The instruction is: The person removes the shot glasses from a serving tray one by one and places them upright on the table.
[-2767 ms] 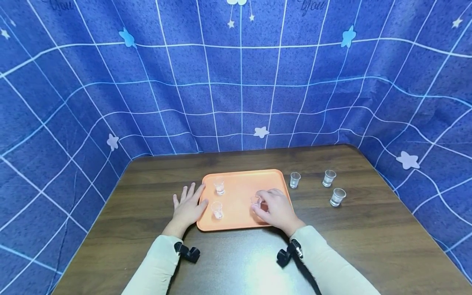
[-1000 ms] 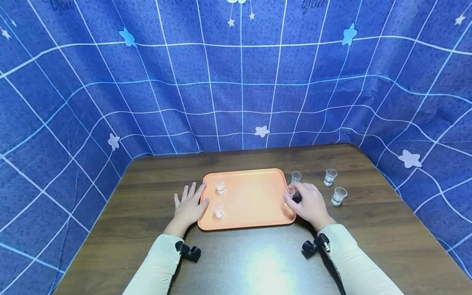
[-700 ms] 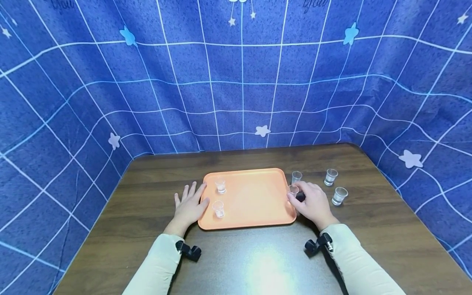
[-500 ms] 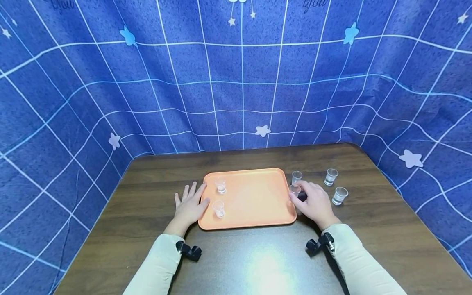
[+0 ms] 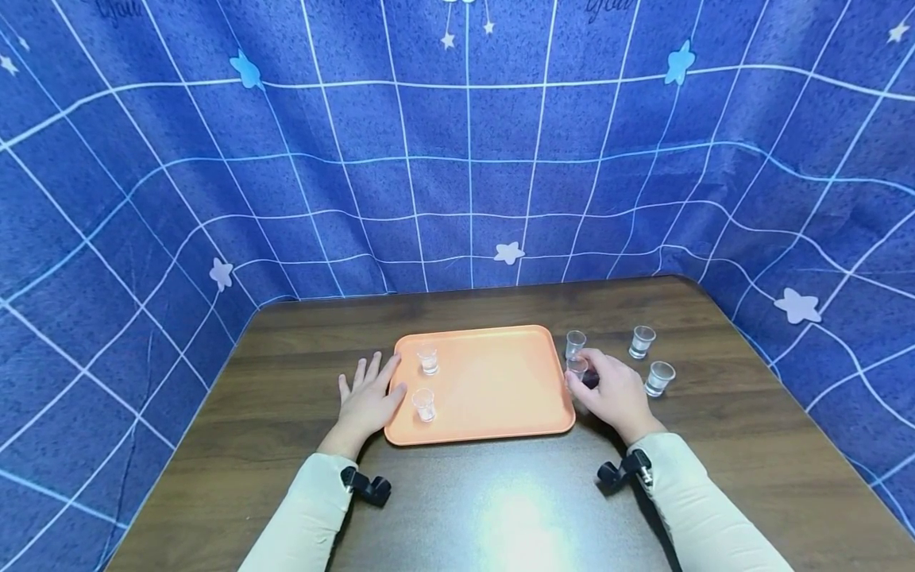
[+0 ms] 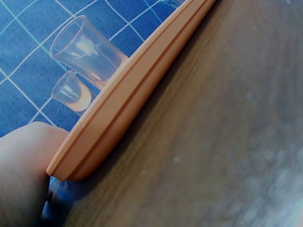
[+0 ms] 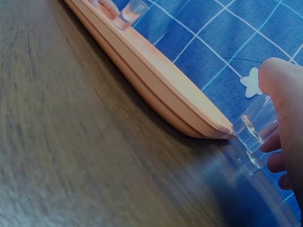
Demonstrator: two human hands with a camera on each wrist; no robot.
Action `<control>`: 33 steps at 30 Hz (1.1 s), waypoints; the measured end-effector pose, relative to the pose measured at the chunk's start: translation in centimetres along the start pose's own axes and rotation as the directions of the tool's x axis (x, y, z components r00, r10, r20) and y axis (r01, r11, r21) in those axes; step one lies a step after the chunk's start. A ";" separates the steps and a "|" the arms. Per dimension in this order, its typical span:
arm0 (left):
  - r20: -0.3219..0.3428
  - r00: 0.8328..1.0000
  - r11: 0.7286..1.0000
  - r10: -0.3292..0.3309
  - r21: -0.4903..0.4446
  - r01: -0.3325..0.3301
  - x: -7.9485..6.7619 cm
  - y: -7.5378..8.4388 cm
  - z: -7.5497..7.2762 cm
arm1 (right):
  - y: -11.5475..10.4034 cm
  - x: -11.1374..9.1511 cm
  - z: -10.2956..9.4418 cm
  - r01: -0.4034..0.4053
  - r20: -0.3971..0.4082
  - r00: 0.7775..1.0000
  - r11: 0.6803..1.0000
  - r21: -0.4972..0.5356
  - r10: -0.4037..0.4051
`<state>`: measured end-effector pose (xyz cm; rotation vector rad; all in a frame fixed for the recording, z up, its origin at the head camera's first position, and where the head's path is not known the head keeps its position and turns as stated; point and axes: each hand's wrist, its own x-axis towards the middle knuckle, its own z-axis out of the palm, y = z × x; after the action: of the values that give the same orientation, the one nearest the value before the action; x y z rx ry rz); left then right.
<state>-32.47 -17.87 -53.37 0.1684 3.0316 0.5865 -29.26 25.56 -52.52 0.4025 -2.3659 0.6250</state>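
Right hand point(image 5: 613, 395) pinches a glass point(image 5: 577, 368) beside the right edge of the tray point(image 5: 493, 389), apparently placing it; next calls for clean release. Left hand point(image 5: 368, 405) lies spread, touching its left edge.

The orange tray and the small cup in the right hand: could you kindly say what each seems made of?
Orange tray: probably moulded plastic with a satin finish, judging by its even colour, rounded corners and ridged side. Small cup in the right hand: glass or clear plastic, smooth and glossy, since its walls are see-through with bright glints; I cannot tell which.
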 end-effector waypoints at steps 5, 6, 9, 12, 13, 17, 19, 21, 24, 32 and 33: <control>-0.003 1.000 1.000 0.005 0.001 -0.005 0.1 -0.1 0.1 | 0.1 -0.1 -0.2 -0.022 0.032 0.999 1.000 -0.010 0.022; -0.004 1.000 1.000 0.005 0.001 -0.005 0.1 -0.2 0.2 | 0.2 -0.2 -0.3 -0.027 0.038 0.999 1.000 -0.012 0.027; -0.004 1.000 1.000 0.008 0.004 -0.008 0.1 -0.2 0.3 | 0.6 -0.4 -0.5 -0.044 0.047 0.998 0.999 -0.027 0.046; -0.003 1.000 1.000 0.009 0.003 -0.009 0.1 -0.2 0.3 | 0.8 -0.6 -0.8 -0.065 0.055 0.996 0.997 -0.034 0.067; -0.003 1.000 1.000 0.009 0.000 -0.009 0.1 -0.2 0.2 | 0.9 -0.6 -0.9 -0.072 0.059 0.996 0.997 -0.039 0.074; -0.002 1.000 1.000 0.006 -0.001 -0.006 0.0 -0.1 0.1 | 1.2 -0.7 -1.0 -0.094 0.090 0.991 0.995 -0.045 0.098; -0.001 1.000 1.000 0.003 -0.004 -0.003 -0.1 -0.1 0.1 | 1.3 -0.7 -1.1 -0.106 0.109 0.988 0.993 -0.047 0.110; 0.000 1.000 1.000 0.001 -0.005 -0.001 -0.1 -0.1 0.0 | 1.3 -0.7 -1.1 -0.116 0.128 0.984 0.992 -0.054 0.122; 0.002 1.000 1.000 -0.001 -0.009 0.001 -0.2 0.0 0.0 | 1.4 -0.8 -1.1 -0.127 0.154 0.979 0.989 -0.071 0.137; 0.010 1.000 1.000 0.000 -0.005 0.000 0.0 0.0 0.0 | 1.6 -0.9 -1.4 -0.122 0.176 0.975 0.988 -0.098 0.138; 0.010 1.000 1.000 -0.001 -0.006 0.001 0.0 0.0 -0.1 | 1.6 -0.9 -1.4 -0.123 0.175 0.975 0.987 -0.099 0.139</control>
<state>-32.45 -17.92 -53.31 0.1683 3.0200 0.5929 -28.60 27.76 -52.69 0.2760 -2.6003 0.5623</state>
